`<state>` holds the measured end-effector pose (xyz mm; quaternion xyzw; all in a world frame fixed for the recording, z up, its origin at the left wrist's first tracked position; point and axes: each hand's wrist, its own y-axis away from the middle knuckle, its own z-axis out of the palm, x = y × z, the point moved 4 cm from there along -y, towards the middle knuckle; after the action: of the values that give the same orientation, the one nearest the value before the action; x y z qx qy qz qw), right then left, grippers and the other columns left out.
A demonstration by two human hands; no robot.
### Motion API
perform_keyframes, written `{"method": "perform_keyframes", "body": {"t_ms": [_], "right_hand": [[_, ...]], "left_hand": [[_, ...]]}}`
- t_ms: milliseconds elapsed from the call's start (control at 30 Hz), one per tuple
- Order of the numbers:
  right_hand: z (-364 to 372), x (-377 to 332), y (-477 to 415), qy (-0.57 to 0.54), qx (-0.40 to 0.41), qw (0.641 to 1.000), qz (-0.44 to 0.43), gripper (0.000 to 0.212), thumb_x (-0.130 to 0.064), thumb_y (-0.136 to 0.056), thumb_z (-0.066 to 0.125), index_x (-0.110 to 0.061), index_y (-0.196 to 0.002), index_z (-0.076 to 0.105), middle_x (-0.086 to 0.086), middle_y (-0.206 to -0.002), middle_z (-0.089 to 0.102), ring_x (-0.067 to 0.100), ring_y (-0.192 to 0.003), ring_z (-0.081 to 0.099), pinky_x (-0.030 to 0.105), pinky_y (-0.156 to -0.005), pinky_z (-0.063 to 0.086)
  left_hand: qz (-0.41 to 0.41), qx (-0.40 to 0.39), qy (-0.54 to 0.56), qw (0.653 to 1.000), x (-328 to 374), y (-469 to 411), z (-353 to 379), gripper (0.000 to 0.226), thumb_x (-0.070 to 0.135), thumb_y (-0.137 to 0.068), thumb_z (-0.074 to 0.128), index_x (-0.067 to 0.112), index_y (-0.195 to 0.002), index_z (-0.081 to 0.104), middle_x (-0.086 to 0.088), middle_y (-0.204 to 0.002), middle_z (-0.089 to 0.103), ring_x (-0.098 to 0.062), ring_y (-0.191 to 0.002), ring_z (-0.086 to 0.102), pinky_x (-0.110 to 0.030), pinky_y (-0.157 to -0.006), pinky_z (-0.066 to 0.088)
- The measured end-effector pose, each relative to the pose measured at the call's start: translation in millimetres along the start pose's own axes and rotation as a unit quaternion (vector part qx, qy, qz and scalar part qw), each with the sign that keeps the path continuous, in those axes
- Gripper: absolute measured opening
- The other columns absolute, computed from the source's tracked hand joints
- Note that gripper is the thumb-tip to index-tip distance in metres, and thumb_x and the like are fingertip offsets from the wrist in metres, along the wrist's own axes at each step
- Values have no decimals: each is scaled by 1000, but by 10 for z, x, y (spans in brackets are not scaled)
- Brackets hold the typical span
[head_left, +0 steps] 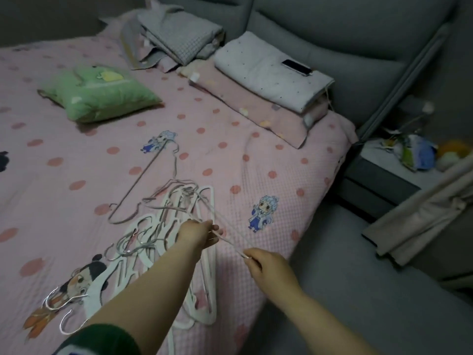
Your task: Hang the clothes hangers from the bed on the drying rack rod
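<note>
- Bed (pixel 256 160): a pink spotted sheet with cartoon figures covers it, and it carries everything named below except the nightstand.
- Loose metal hooks (pixel 65 302): they lie at the near left of the bed, beside a dark green sleeve (pixel 102 339).
- Green pillow (pixel 99 98): it lies flat towards the far left, well apart from the hangers.
- Pile of hangers (pixel 153 226): white plastic and grey wire ones lie tangled in the middle of the bed. One grey wire hanger (pixel 146 180) lies at its far edge.
- Left hand (pixel 198 235): it is stretched over the pile, and its fingers (pixel 213 230) are curled round a thin pale hanger (pixel 230 242).
- Thin pale hanger: one end is still in the pile, and the other is lifted towards the near right edge of the bed, between the two hands.
- Right hand (pixel 268 267): its fingers (pixel 252 260) pinch the near end of that same hanger.
- Folded bedding: grey blankets (pixel 179 39) are at the head of the bed. To their right a white quilt (pixel 268 80) has a phone (pixel 297 67) lying on top.
- Nightstand (pixel 384 165): it stands right of the bed and holds coloured soft things, too blurred to tell apart.
</note>
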<state>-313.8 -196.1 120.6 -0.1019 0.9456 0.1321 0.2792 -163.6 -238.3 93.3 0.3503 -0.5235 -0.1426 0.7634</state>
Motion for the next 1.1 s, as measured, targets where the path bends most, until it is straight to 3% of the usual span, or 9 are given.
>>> {"method": "perform_keyframes", "body": {"t_ms": [67,200,333,433,500,600,767,900,1100], "right_hand": [[-37,42,51,-8,12,1000,8,28,-21,-96,44,-14,-116,61,12,-105,67,19,-80,52,20,-68,34],[-122,68,166,-17,20,1000,2,28,-21,-95,45,-14,-117,61,12,-101,68,21,-80,55,24,-67,38],[-198,9,292,-45,25,999,-11,25,-19,-94,46,-12,-113,62,8,-79,59,15,-65,48,26,-61,38],[-290,12,364,-50,38,998,-22,24,-20,-93,50,-12,-110,63,13,-91,68,15,-71,53,21,-66,36],[-275,-6,414,-52,7,998,-22,23,-20,-92,51,-12,-110,63,9,-85,66,20,-77,57,23,-69,40],[-76,-23,450,-56,-77,995,-18,23,-22,-90,55,-12,-107,64,-4,-73,56,11,-74,50,26,-74,46],[302,140,256,-87,-132,987,31,23,-21,-89,58,-11,-108,66,-12,-77,60,-8,-66,53,17,-77,45],[493,206,-93,-48,-147,985,72,24,-19,-93,50,-11,-111,64,4,-111,66,14,-97,58,20,-87,44],[787,99,-638,28,-185,979,81,32,-19,-95,45,-13,-125,54,6,-128,57,21,-113,54,27,-95,42]], "left_hand": [[-5,9,11,1000,-8,8,88,12,-4,-95,38,-1,-85,45,-15,-69,51,-10,-28,56,-17,-31,46],[-2,-25,-25,999,18,54,162,8,-4,-95,37,-5,-101,42,-15,-73,55,-25,-54,62,-21,-37,51],[14,-92,-80,992,98,159,160,16,3,-96,39,1,-85,50,-11,-72,61,-8,-40,63,-17,-40,52],[-5,-123,-79,989,55,233,99,24,5,-97,39,2,-77,51,-7,-59,67,-6,-41,64,-16,-41,52],[-19,-126,-71,989,-21,272,44,25,4,-98,37,2,-77,51,-6,-55,66,-8,-43,65,-16,-41,52],[-23,-120,-77,989,-113,262,-82,16,2,-98,32,1,-95,48,-9,-66,59,-14,-51,67,-17,-44,54],[7,-58,-162,985,-208,78,-587,25,3,-98,34,6,-122,43,-10,-72,54,-8,-38,60,-17,-40,51],[27,38,-178,983,-231,-14,-1167,26,5,-97,37,6,-122,48,-10,-68,56,-5,-29,48,-14,-36,45],[69,159,-174,969,-80,-56,-1803,19,5,-96,41,6,-106,56,-9,-64,53,-2,-22,39,-8,-30,31]]}}
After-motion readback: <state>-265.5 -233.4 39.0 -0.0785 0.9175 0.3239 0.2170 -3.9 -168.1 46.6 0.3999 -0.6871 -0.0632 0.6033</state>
